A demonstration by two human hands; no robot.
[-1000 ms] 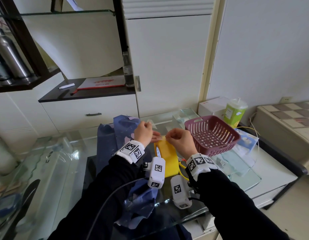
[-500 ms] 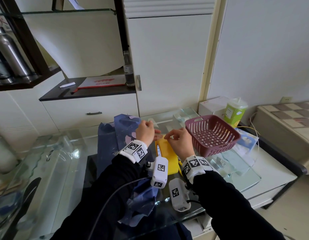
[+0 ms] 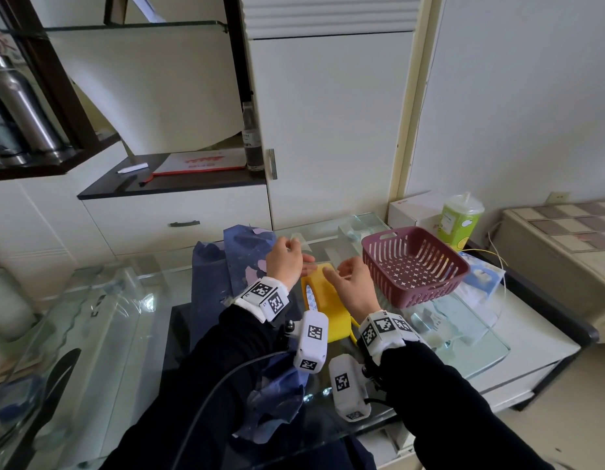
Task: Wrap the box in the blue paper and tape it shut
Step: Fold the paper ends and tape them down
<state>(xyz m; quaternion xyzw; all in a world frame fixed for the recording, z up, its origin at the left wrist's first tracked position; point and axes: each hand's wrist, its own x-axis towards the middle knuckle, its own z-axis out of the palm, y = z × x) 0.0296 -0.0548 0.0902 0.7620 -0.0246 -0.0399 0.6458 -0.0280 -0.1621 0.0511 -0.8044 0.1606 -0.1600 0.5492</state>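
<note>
Crumpled blue wrapping paper (image 3: 240, 262) lies on the glass table (image 3: 131, 300), bunched around a bulky shape at the far left of my hands; the box itself is hidden. A yellow tape dispenser (image 3: 328, 300) with its roll lies between my wrists. My left hand (image 3: 284, 262) is curled and pinches a strip of clear tape (image 3: 316, 263) that runs over to the dispenser's far end. My right hand (image 3: 349, 284) hovers over the dispenser, with relaxed fingers touching the tape near its far end.
A dark red plastic basket (image 3: 414, 266) stands just right of my right hand. Behind it are a green cup (image 3: 458, 222) and a white carton (image 3: 414, 206). More blue paper (image 3: 277, 395) hangs near the table's front edge. White cabinets stand behind the table.
The hands, close together and both pinching the tape a second ago, have drawn slightly apart. My right hand's fingers have loosened. The view has shifted a little.
</note>
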